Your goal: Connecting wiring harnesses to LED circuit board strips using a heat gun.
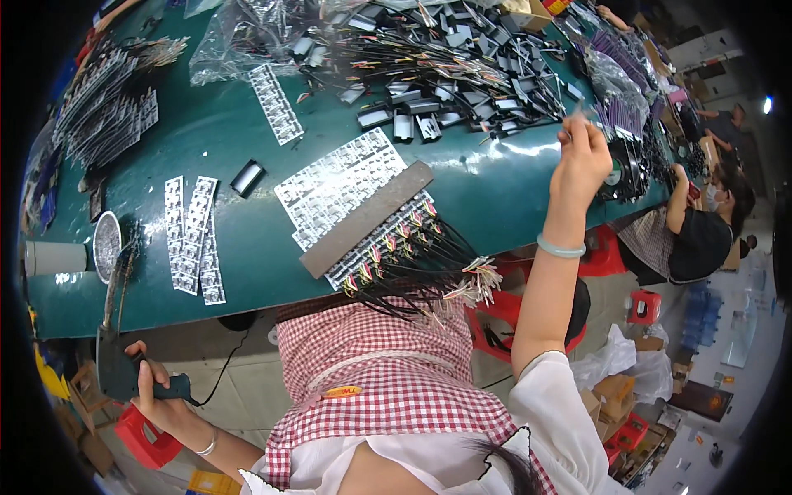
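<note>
My left hand point(153, 386) is closed around the grip of a dark green soldering gun point(115, 363) at the lower left. Its tip points up beside the rim of a round dish point(108, 216) with greyish contents; whether they touch I cannot tell. My right hand point(580, 161) is raised over the right of the table, fingers pinched; a small blurred thing shows at the fingertips. Before me lie white circuit board panels point(342, 177) with a flat grey-brown bar point(371, 219) across them. Black cables point(412, 260) with coloured wire ends run from the boards over the near edge.
Black plastic housings point(495, 74) and loose cables are heaped at the back. Board strips point(188, 239) and a single housing point(247, 177) lie left of centre. Finished-looking cable bundles point(107, 115) occupy the far left. At right a masked person point(701, 214) sits by the table; red stools point(643, 307) stand nearby.
</note>
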Tool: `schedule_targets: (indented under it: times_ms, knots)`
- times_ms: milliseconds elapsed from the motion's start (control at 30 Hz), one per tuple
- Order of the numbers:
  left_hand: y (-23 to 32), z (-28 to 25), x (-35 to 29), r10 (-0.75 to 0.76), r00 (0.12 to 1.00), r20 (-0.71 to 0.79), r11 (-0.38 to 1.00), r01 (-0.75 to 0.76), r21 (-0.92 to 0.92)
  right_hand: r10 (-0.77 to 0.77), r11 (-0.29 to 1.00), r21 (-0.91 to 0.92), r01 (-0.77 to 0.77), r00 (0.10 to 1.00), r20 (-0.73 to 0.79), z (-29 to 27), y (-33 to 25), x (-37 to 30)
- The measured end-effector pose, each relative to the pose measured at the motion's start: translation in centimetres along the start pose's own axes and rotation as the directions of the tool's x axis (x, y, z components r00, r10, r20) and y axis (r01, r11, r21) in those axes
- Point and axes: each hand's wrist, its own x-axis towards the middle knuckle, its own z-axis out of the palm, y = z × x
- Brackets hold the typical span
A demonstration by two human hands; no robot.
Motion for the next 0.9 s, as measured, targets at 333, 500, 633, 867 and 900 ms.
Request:
schedule_targets:
  times_ms: [333,500,633,867,900]
  knots:
    - [-1.0,1.9,1.1,-0.075,0.988,0.134,0.997,0.077,-0.007,-0.254,0.734,-0.675,-0.07,0.894,-0.369,-9.2,4.8,-7.1]
    - [-0.3,1.3,0.8,-0.026,0.99,0.137,0.999,0.03,-0.022,-0.201,0.694,-0.52,0.498,0.828,0.524,-5.3,3.4,-6.6]
    - [0.0,1.3,-0.5,-0.024,0.987,0.16,0.999,0.029,-0.024,-0.125,0.699,-0.461,0.546,0.729,0.673,-1.2,5.4,-6.6]
    - [-0.8,-0.1,-1.1,-0.12,0.991,0.063,0.991,0.115,0.071,-0.052,0.729,-0.487,0.481,0.748,0.662,-0.9,5.2,-6.0]
    - [0.1,1.9,-2.5,-0.041,0.999,-0.004,0.996,0.041,0.078,-0.072,0.744,-0.469,0.476,0.755,0.652,-0.4,5.5,-6.2]
